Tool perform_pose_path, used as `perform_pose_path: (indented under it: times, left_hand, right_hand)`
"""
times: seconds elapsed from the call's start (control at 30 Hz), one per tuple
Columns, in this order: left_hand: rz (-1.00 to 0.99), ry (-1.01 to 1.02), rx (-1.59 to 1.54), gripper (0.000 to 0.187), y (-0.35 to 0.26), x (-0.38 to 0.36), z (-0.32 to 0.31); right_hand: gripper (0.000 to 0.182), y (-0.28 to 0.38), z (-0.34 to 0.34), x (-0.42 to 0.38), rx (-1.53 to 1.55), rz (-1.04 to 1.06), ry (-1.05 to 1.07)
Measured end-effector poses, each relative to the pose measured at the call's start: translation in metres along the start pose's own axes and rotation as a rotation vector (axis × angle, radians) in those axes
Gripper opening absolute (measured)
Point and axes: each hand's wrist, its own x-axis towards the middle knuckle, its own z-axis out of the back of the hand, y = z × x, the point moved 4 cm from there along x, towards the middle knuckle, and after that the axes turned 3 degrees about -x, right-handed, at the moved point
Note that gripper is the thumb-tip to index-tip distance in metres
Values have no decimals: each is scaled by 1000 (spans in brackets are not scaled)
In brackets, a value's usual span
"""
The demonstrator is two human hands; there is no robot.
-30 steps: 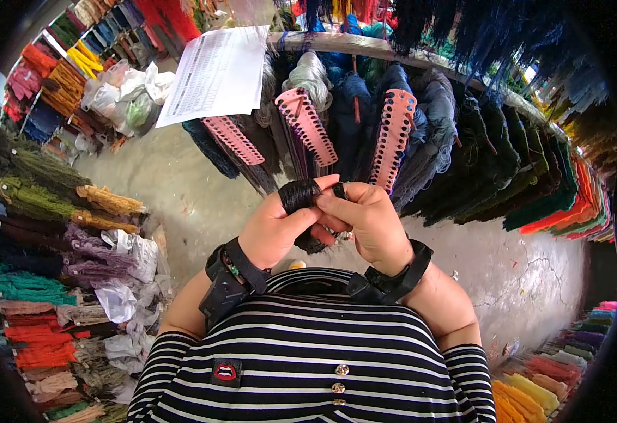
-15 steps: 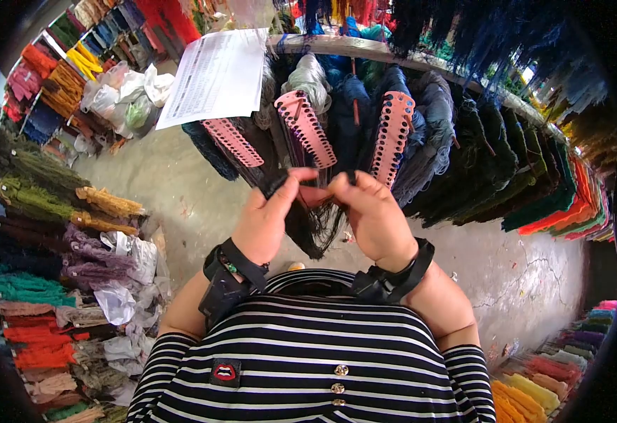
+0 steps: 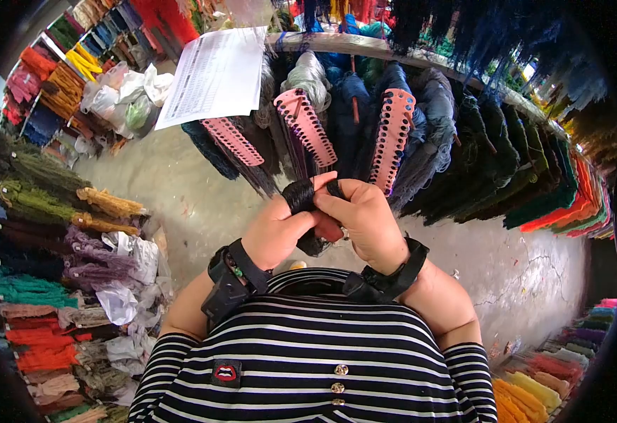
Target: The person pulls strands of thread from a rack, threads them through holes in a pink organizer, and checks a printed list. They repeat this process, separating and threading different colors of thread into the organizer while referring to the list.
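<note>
Yarn (image 3: 298,197), black and bunched, circles fingers of the left hand (image 3: 264,231) while the right hand (image 3: 373,227), at three o'clock, has its fingers narrowed on black strands.

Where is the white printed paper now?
In the head view, the printed paper is at upper left, just above the leftmost pink strip and right of the plastic bags.

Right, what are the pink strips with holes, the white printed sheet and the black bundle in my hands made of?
Pink hole-edged strips: stiff card or plastic, matte, judging by clean-cut holes. White printed sheet: probably plain paper, thin with straight edges. Black stranded bundle: yarn, slightly glossy, fine strands showing; fibre unclear.
</note>
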Motion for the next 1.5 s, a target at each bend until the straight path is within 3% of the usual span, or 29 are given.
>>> perform_pose_path:
  times: [0.2, 0.37, 0.77, 1.07, 1.2, 1.27, 1.4, 1.5]
  left_hand:
    - [88, -27, -185, 48, -3, -1, 9]
    - [44, -5, -133, 44, -6, 0, 1]
    - [46, 8, -52, 44, 2, 4, -1]
    - [11, -21, -149, 44, -1, 2, 3]
    - [-144, -156, -1, 40, -7, 3, 15]
    - [-108, -123, -1, 39, -7, 3, 23]
    - [-42, -36, -1, 43, -1, 3, 9]
    - [-29, -38, 88, 48, 3, 5, 3]
  right_hand:
    - [17, 12, -6, -5, 79, 53, -50]
    - [18, 15, -3, -7, 111, 58, 49]
    - [18, 5, 5, -2, -91, 44, -15]
    - [16, 8, 1, -3, 130, 60, 34]
    - [18, 16, -2, -1, 384, 71, -133]
    - [17, 15, 12, 1, 531, 72, -118]
    - [16, 10, 4, -1, 80, 13, 14]
    - [17, 0, -3, 1, 92, -8, -5]
